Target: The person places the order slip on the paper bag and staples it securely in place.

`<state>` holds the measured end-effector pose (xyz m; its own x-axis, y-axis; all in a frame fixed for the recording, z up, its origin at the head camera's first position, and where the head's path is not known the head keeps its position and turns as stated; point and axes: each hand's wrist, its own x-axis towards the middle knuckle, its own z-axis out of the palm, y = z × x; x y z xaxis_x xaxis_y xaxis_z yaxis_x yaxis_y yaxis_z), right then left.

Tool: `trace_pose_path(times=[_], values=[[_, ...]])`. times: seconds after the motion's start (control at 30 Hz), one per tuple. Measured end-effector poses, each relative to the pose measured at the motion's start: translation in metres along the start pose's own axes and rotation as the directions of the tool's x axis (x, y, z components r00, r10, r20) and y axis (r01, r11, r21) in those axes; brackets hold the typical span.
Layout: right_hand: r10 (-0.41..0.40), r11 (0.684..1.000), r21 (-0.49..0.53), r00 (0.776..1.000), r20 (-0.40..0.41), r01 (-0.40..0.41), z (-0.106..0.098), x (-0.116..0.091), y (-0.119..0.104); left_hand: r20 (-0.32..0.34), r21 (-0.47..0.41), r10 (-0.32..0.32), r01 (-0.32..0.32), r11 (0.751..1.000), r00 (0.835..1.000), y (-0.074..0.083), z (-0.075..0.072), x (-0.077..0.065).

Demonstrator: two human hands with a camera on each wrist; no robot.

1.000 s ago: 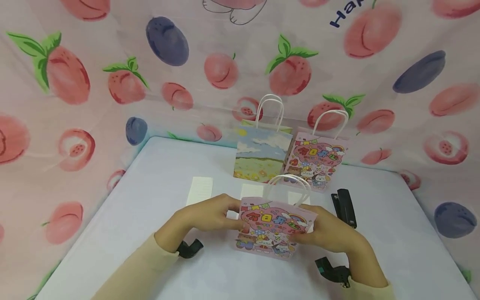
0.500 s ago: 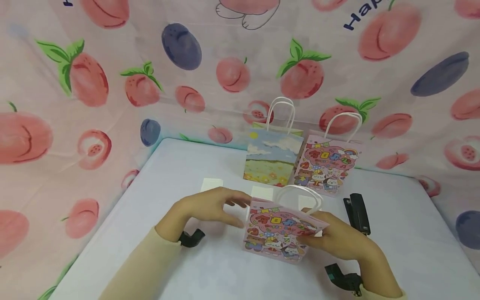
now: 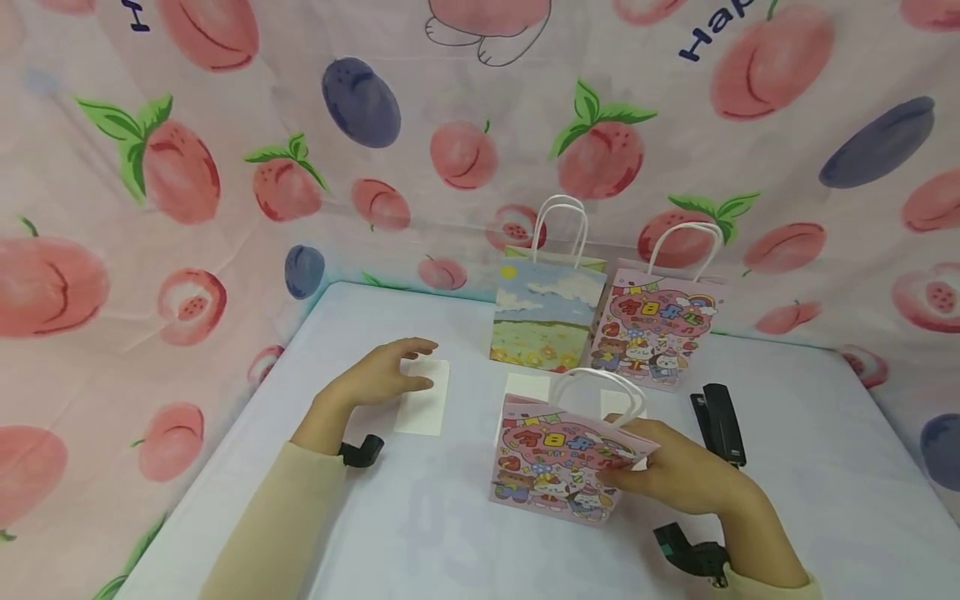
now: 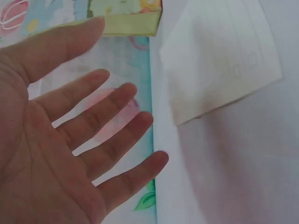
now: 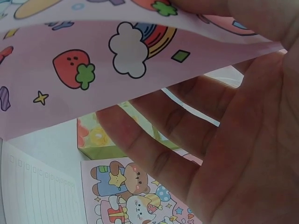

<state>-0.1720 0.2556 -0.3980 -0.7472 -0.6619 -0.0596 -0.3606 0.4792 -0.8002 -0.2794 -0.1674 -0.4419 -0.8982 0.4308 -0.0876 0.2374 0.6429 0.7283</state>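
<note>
- Head view: right hand [image 3: 675, 475] pinches the pink bag [image 3: 555, 458] by its near right edge; left hand [image 3: 382, 373], fingers spread apart, holds nothing, with a slip [image 3: 426, 408] just beside it.
- Partway along, I'd judge: bag held ready, slip not yet picked up, stapler [image 3: 722, 425] idle just past the right hand. What's inside, I can't tell.
- Pink bag looks cheerful: cartoon animals, rainbow, white handles arching up, side bowed at the grip.
</note>
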Motion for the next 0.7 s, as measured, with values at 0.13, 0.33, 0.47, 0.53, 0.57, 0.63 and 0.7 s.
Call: trace_pose_path(times=[0.13, 0.33, 0.47, 0.53, 0.57, 0.63, 0.7], values=[[0.003, 1.000, -0.003, 1.000, -0.001, -0.003, 0.000, 0.000, 0.001, -0.036, 0.055, -0.049, 0.051, 0.997, 0.998, -0.009, 0.004, 0.004], [0.001, 1.000, 0.026, 1.000, 0.010, -0.001, 0.001, 0.002, 0.003, -0.064, 0.168, -0.080, 0.089, 0.982, 0.995, -0.022, 0.012, 0.008], [-0.007, 0.999, 0.046, 1.000, 0.029, 0.006, 0.001, 0.003, 0.004, -0.068, 0.222, -0.097, 0.110, 0.969, 0.993, -0.025, 0.015, 0.009], [-0.004, 0.999, 0.046, 1.000, 0.029, 0.003, 0.001, 0.002, 0.004, -0.067, 0.240, -0.100, 0.114, 0.964, 0.993, -0.025, 0.016, 0.009], [-0.002, 0.999, 0.042, 1.000, 0.026, 0.001, 0.000, 0.002, 0.004, -0.065, 0.246, -0.101, 0.114, 0.962, 0.993, -0.025, 0.016, 0.009], [0.002, 0.999, 0.035, 1.000, 0.022, -0.003, 0.000, 0.001, 0.005, -0.065, 0.251, -0.104, 0.117, 0.961, 0.992, -0.025, 0.017, 0.009], [0.002, 1.000, 0.031, 1.000, 0.019, -0.002, 0.000, 0.001, 0.005, -0.066, 0.253, -0.103, 0.117, 0.960, 0.992, -0.026, 0.018, 0.010]])
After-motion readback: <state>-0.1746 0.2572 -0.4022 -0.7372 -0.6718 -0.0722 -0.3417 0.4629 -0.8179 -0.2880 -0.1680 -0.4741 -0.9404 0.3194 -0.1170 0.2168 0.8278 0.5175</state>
